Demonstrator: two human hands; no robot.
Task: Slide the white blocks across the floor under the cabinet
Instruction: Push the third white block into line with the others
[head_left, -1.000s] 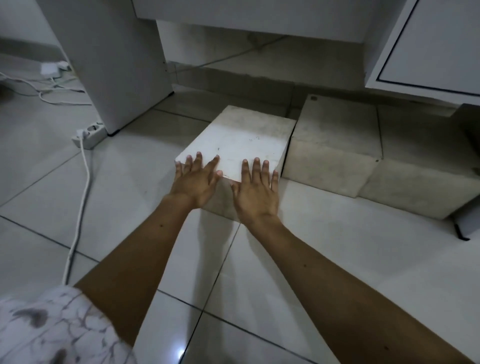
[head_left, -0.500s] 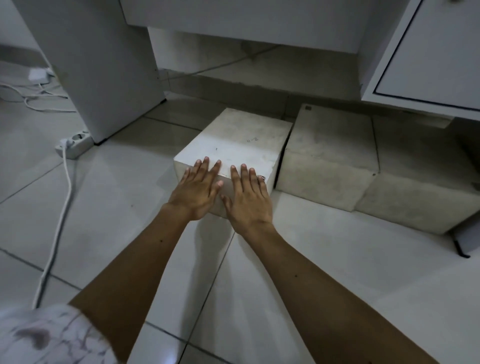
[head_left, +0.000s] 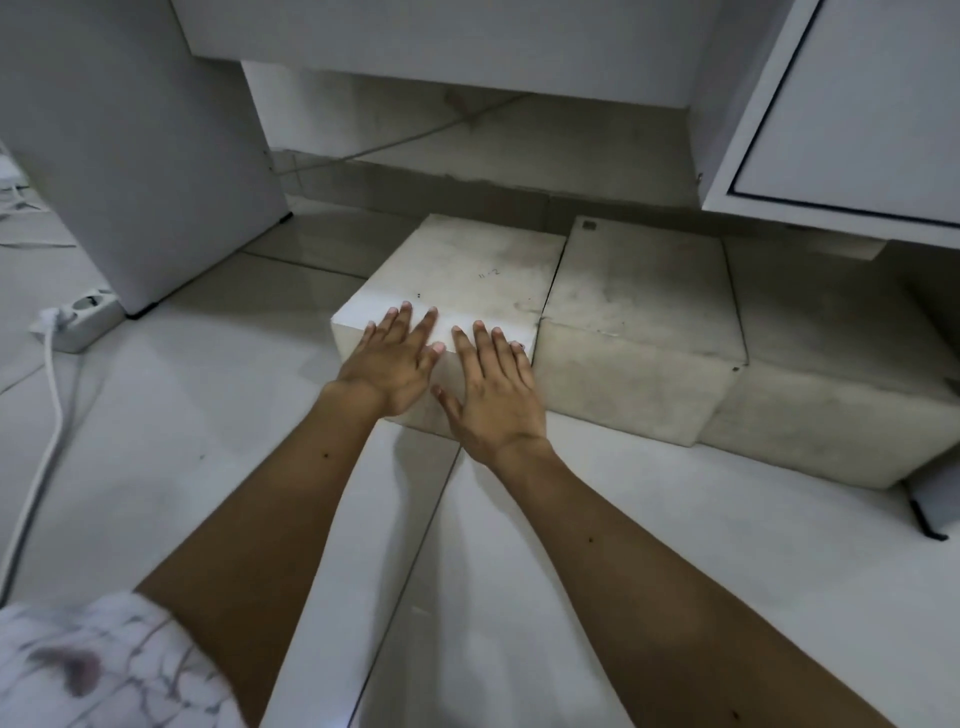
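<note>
Hands flat, fingers straight: my left hand (head_left: 387, 366) and right hand (head_left: 491, 395) press on the near edge of the white block (head_left: 467, 275). It sits on the floor (head_left: 171, 415), touching a second block (head_left: 639, 322), half under the cabinet (head_left: 467, 47). It looks heavy and hard, so I should push low on its front.

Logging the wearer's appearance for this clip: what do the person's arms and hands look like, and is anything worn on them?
Both forearms are bare to above the elbow. The left hand and right hand wear no gloves; no watch or bracelet shows. A white sleeve with a dark, marble-like pattern shows at the lower left.
</note>
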